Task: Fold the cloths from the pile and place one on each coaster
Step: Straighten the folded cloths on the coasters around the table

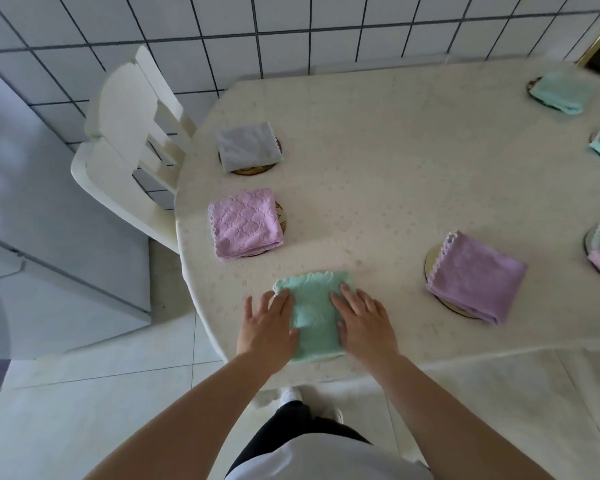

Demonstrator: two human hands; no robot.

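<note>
Mint-green terry lies folded under our palms at the near edge of the table (395, 150) — this green cloth (314, 317) sits flat on the pale tablecloth, its scalloped hem turned away from us. We press our left hand (269, 329) on its left side and our right hand (364, 323) on its right side, fingers straight and slightly spread, gripping nothing. We cannot tell whether a coaster lies beneath it. Farther left, a pink cloth (245, 223) rests folded on a round coaster (282, 216) that peeks out at its right, and beyond that a grey cloth (248, 145) covers most of another coaster. To our right a purple cloth (477, 277) lies on a pale round coaster (432, 263). More folded cloths — two mint ones (558, 91) and a pinkish one — sit along the far right rim, partly cut off by the frame. A white chair (129, 133) stands beside the table's left end, against a tiled wall.
</note>
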